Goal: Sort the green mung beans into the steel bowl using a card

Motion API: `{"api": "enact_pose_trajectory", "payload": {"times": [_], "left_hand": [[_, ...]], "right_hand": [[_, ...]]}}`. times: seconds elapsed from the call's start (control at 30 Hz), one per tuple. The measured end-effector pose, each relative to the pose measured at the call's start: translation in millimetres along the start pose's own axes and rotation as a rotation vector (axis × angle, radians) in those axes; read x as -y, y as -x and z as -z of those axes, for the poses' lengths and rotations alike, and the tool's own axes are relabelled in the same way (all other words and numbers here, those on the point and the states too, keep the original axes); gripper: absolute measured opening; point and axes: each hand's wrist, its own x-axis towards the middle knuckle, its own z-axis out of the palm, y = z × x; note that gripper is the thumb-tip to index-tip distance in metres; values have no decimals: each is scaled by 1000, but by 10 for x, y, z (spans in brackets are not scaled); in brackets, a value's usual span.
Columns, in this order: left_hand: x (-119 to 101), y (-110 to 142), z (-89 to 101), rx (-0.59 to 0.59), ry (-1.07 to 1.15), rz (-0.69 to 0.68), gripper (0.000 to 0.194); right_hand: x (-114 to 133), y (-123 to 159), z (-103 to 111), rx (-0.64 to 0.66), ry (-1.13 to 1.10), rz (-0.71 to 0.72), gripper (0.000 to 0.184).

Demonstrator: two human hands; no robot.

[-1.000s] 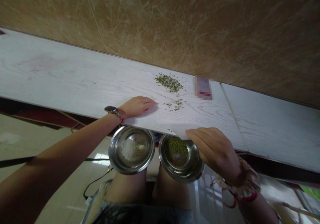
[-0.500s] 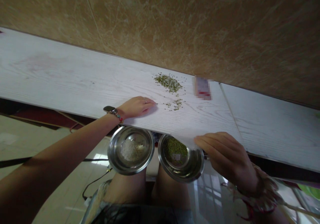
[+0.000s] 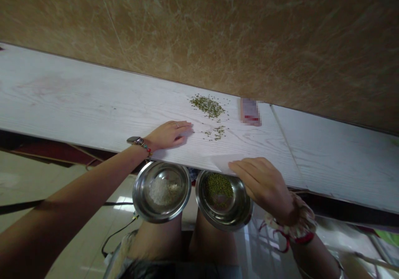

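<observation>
My left hand [image 3: 168, 135] rests on the white wood-grain counter [image 3: 102, 94], fingers stretched out and thumb apart, holding nothing. Just right of its fingertips lie scattered green mung beans [image 3: 220, 132], and behind them a larger pile of mung beans [image 3: 207, 105] with pale grains among them. My right hand [image 3: 263, 183] pinches a thin white card [image 3: 220, 161] at the counter's front edge. Below the card, a steel bowl [image 3: 246, 218] contains mung beans [image 3: 218, 186]. To its left, another steel bowl [image 3: 139, 204] contains white grains [image 3: 160, 191], probably rice.
A small pixelated object [image 3: 250, 112] lies at the back of the counter, near a seam. Behind the counter rises a brown marbled wall [image 3: 199, 33]. Both bowls sit over my legs [image 3: 158, 241], against the counter's front edge. A dark cable [image 3: 120, 229] hangs at lower left.
My right hand has moved up and left with the white card, from over the bean bowl onto the counter's edge. The thumb of my left hand has spread from its fingers.
</observation>
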Motion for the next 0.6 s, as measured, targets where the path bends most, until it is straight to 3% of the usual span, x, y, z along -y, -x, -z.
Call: {"api": "enact_pose_trajectory", "payload": {"times": [0.23, 0.33, 0.6], "left_hand": [[35, 8, -19, 20, 21, 52, 39], [52, 9, -35, 13, 23, 61, 39], [51, 6, -52, 3, 32, 76, 40]], "right_hand": [[-218, 29, -129, -111, 74, -119, 31], [-299, 25, -235, -97, 149, -184, 35], [-244, -7, -262, -48, 92, -114, 36]]}}
